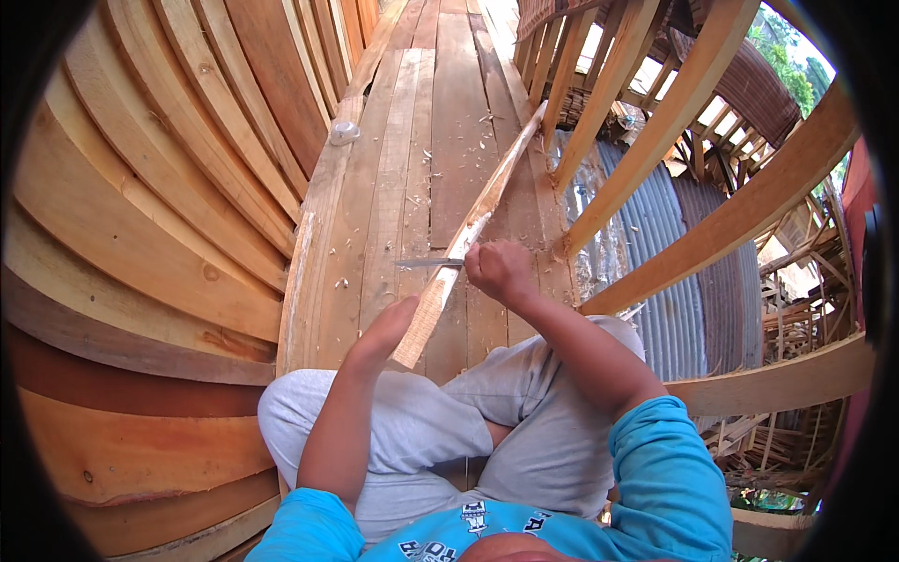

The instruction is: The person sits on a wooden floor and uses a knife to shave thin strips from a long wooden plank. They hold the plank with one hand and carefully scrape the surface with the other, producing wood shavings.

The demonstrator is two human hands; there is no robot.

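A long, pale strip of wood (475, 222) slants from between my knees up toward the right-hand railing, its surface freshly shaved in places. My left hand (390, 327) is closed around its near end, the fingers partly hidden behind the wood. In my right hand (504, 272) is a knife (426, 262), held by its handle in a fist. The thin blade lies across the strip and points left. Small shavings (342, 281) are scattered over the planks around it.
I sit cross-legged on a plank floor (384, 201). Upright wooden boards (154, 211) line the left side. A railing of wooden posts (646, 131) runs along the right, with corrugated metal sheets (655, 244) below it. A small clear container (345, 133) stands by the left boards.
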